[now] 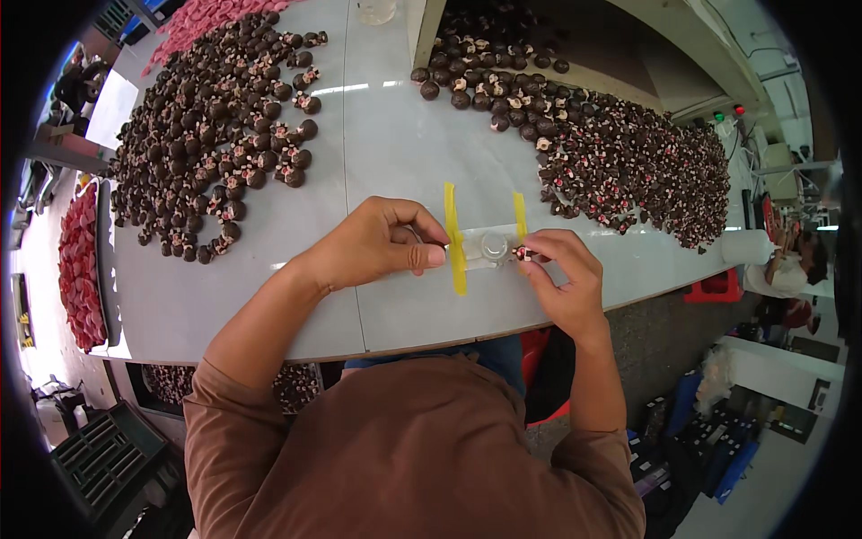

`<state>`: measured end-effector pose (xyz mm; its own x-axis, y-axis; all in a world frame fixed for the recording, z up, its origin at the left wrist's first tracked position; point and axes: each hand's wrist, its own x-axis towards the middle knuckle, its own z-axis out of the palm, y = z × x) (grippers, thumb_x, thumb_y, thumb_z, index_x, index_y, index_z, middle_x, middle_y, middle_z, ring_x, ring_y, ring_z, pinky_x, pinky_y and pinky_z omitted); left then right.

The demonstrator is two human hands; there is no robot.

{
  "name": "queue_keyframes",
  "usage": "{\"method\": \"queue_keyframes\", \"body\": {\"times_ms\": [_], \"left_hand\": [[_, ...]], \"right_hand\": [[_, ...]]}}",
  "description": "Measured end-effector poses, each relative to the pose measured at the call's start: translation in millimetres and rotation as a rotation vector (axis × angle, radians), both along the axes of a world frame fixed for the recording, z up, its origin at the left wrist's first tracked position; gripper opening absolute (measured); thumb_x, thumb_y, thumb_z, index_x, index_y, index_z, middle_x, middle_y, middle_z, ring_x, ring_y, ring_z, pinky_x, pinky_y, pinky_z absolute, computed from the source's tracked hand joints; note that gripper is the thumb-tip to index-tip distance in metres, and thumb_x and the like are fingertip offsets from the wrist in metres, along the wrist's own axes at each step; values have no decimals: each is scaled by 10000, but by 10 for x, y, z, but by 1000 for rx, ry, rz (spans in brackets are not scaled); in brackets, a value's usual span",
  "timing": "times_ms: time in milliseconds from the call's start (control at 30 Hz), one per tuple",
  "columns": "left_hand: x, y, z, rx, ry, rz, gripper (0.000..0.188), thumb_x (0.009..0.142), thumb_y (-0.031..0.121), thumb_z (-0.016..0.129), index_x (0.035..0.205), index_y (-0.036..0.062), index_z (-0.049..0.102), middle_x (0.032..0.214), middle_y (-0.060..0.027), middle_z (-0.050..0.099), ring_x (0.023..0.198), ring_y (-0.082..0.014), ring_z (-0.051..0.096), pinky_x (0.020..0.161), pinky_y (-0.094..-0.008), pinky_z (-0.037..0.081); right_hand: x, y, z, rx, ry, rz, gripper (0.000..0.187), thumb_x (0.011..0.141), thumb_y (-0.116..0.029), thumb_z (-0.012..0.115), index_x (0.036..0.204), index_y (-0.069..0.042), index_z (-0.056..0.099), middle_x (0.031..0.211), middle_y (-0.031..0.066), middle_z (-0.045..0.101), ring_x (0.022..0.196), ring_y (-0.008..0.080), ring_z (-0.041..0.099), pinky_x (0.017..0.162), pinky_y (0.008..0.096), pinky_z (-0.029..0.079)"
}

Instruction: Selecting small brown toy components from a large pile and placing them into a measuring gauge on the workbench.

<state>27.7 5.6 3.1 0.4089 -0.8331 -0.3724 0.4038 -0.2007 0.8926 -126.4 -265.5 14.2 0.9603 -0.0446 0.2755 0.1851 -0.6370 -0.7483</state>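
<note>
My right hand (567, 274) pinches a small dark brown piece with pink and white bits (522, 254) between thumb and fingertips. My left hand (395, 242) is closed in a pinch beside a yellow tape strip (456, 251); what its fingertips hold, if anything, is too small to make out. Between the hands, a small clear round dish (495, 244) sits on a clear strip (476, 255) on the table. A second, shorter yellow tape strip (519, 214) crosses that strip's right end, just above my right fingertips.
A heap of dark brown balls with pinkish parts (206, 135) covers the table's (395, 153) left. Small dark and pink pieces (628, 162) spread at right, with more dark balls (467, 81) by an open-fronted box (611, 63). A white roll (747, 246) stands at the right edge.
</note>
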Motion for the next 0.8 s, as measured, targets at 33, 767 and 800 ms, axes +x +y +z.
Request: {"method": "queue_keyframes", "body": {"times_ms": [33, 767, 800], "left_hand": [[-6, 17, 3, 6, -45, -20, 307, 964, 89, 789, 1222, -33, 674, 1100, -86, 715, 943, -129, 712, 804, -261, 590], [-199, 6, -2, 8, -299, 26, 346, 889, 10, 809, 1202, -54, 678, 1019, -103, 730, 877, -161, 730, 796, -309, 613], [-206, 3, -2, 11, -361, 31, 338, 871, 23, 830, 1171, -47, 691, 981, -99, 731, 860, -160, 725, 787, -312, 613]], "right_hand": [[27, 13, 25, -96, -42, 31, 356, 799, 115, 765, 1139, 12, 738, 1114, 147, 719, 944, 242, 723, 812, 331, 595], [270, 196, 302, -618, -43, 228, 316, 776, 51, 791, 1083, -7, 746, 1012, 118, 709, 851, 301, 686, 706, 401, 555], [273, 204, 308, -617, -42, 227, 316, 776, 51, 791, 1083, -7, 746, 1012, 118, 709, 851, 301, 686, 706, 401, 555]]}}
